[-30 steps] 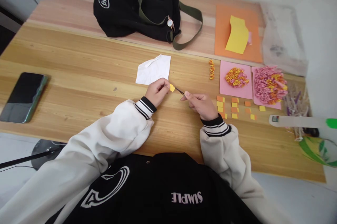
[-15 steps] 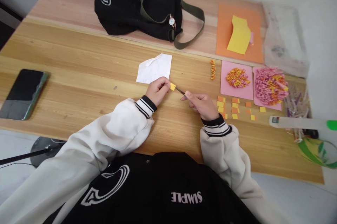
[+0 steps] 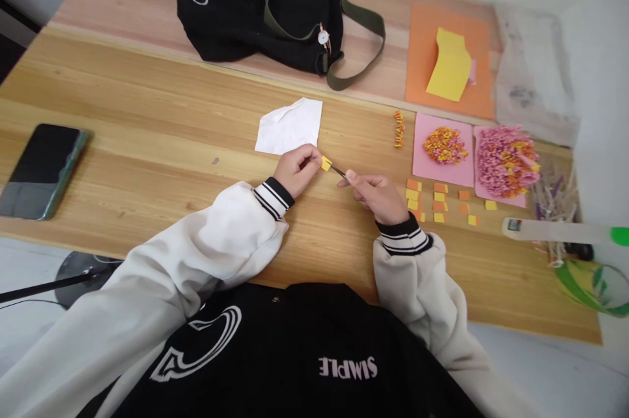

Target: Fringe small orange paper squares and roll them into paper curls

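My left hand (image 3: pixel 297 171) is closed, pinching a small yellow piece of paper (image 3: pixel 325 163) between thumb and fingertips. From the right, the tip of a thin, dark, pointed tool (image 3: pixel 337 171) meets this paper. My right hand (image 3: pixel 376 195) is closed around the tool's other end; the fingers hide its handle, so I cannot tell whether it is scissors or tweezers. Just behind my left hand lies a creased white sheet (image 3: pixel 289 126). Small orange and yellow paper pieces (image 3: pixel 439 202) lie in rows to the right of my right hand.
Pink squares bear a small heap of orange-yellow bits (image 3: pixel 445 145) and a larger pink-orange heap (image 3: pixel 506 162). Behind them is an orange sheet (image 3: pixel 417 51). A black bag (image 3: pixel 236 18) lies at the back, a phone (image 3: pixel 42 169) at left, a green-ended white stick (image 3: pixel 555 230) at right.
The dark tool's tip now reaches further across the yellow paper, which has turned slightly. Both hands stay nearly in place; the whole view has shifted a little.
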Motion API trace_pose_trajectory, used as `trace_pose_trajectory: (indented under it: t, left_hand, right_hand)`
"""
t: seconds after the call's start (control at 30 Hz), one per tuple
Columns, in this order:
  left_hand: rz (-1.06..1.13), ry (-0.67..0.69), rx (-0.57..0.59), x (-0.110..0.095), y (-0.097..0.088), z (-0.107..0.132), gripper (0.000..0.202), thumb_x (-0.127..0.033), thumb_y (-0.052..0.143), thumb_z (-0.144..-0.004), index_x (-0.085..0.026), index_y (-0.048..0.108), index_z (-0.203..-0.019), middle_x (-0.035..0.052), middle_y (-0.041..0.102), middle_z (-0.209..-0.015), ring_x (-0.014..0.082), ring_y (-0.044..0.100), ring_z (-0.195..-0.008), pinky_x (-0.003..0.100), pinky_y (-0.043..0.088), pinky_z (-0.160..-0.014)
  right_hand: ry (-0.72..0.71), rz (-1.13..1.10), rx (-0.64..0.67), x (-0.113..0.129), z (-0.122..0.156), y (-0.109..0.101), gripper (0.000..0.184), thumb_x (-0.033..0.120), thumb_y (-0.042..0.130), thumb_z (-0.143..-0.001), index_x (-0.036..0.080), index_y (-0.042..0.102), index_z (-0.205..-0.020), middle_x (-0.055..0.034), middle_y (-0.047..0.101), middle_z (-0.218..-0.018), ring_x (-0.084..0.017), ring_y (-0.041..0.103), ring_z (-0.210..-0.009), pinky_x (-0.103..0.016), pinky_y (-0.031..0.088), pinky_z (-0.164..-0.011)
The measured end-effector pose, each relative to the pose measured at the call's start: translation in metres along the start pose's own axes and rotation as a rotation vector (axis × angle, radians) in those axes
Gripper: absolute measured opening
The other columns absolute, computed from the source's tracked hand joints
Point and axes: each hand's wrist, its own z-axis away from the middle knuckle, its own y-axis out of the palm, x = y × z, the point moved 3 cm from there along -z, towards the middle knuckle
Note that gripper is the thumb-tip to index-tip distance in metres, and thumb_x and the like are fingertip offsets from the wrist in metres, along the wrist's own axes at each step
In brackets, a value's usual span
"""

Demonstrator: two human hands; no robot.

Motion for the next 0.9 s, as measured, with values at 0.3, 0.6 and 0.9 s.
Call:
trace_pose_trajectory:
  t: [0.3,0.6,0.9]
  left_hand:
    - [-0.016,-0.020,0.012,0.0004,0.0000,0.0005,0.011,-0.021,0.049,-0.076,-0.017,0.051,-0.066,-0.0022,0.050,-0.060,0.0107,0.044,-0.057,0.025,0.037,-0.058]
    - [0.006,-0.002,0.017,-0.0012,0.0007,0.0006,0.011,-0.020,0.049,-0.076,-0.017,0.051,-0.066,-0.0020,0.050,-0.060,0.0112,0.045,-0.057,0.025,0.037,-0.058]
    - [0.023,0.019,0.029,-0.0024,0.0010,0.0003,0.012,-0.021,0.048,-0.078,-0.017,0.051,-0.067,-0.0017,0.050,-0.061,0.0115,0.045,-0.058,0.026,0.037,-0.059]
  right_hand:
    - [-0.007,0.024,-0.005,-0.0017,-0.0011,-0.0003,0.060,0.068,0.056,-0.070,0.012,0.071,-0.078,0.0072,0.022,-0.048,-0.005,0.017,-0.045,-0.026,0.016,-0.047]
    - [-0.007,0.009,-0.009,-0.0013,-0.0004,-0.0004,0.056,0.066,0.057,-0.071,0.012,0.070,-0.074,0.0070,0.023,-0.047,-0.004,0.018,-0.044,-0.026,0.014,-0.047]
    - [0.003,-0.022,-0.040,0.0002,0.0000,0.0001,0.053,0.065,0.061,-0.068,0.013,0.067,-0.066,0.0070,0.025,-0.046,-0.004,0.019,-0.043,-0.026,0.012,-0.046]
